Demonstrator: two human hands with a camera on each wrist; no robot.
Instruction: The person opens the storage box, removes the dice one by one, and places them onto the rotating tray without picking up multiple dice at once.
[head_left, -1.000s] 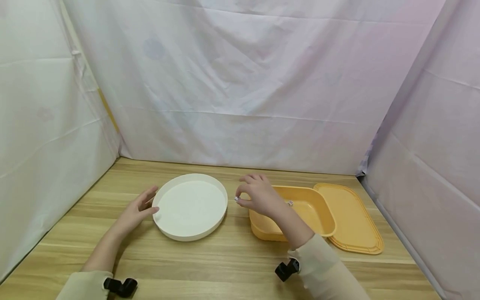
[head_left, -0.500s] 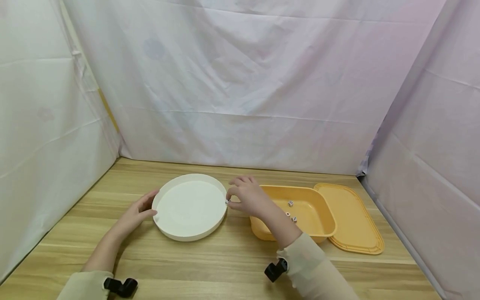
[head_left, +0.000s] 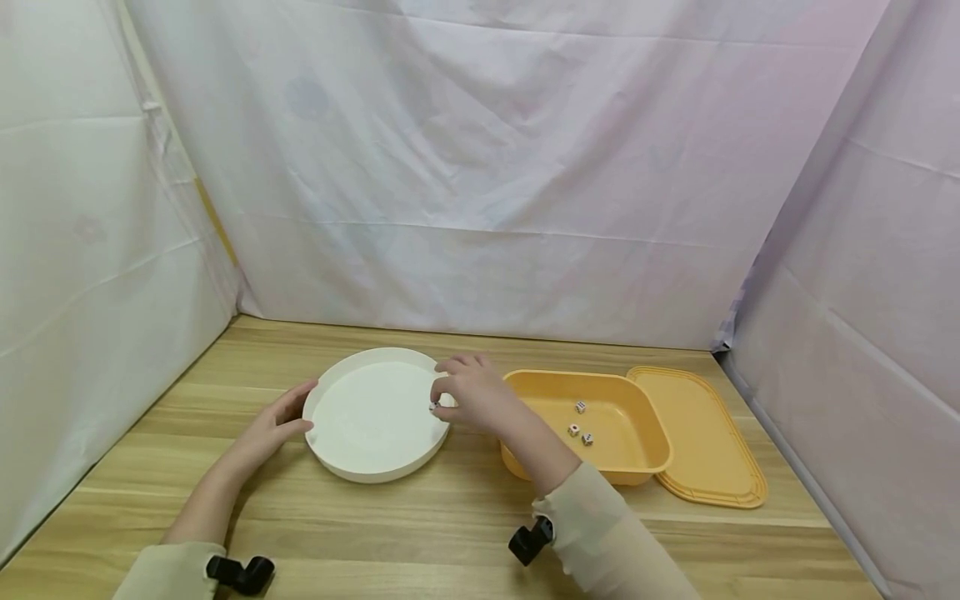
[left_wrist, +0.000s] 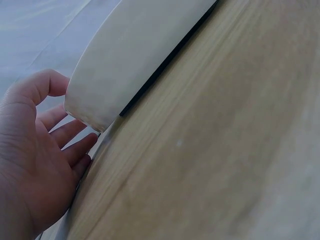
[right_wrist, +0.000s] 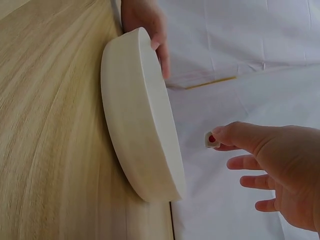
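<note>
Over the tray [head_left: 330,450], the right hand [head_left: 468,392] pinches a die [head_left: 433,407]; next, releasing it gently inside. Left hand [head_left: 270,425], fingers relaxed, steadies the rim.

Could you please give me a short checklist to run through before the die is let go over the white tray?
1. Die held firmly: ok. The right hand pinches the die between thumb and fingertip.
2. Die over the tray: ok. In the head view it sits just inside the right rim of the white tray.
3. Tray steadied: ok. The left hand rests against the tray's left rim.
4. Landing spot free: ok. The part of the tray floor in view holds nothing.
5. Height above the tray floor: cannot tell.
6. Supply left: ok. Three dice lie in the orange bin, with its lid beside it.
</note>
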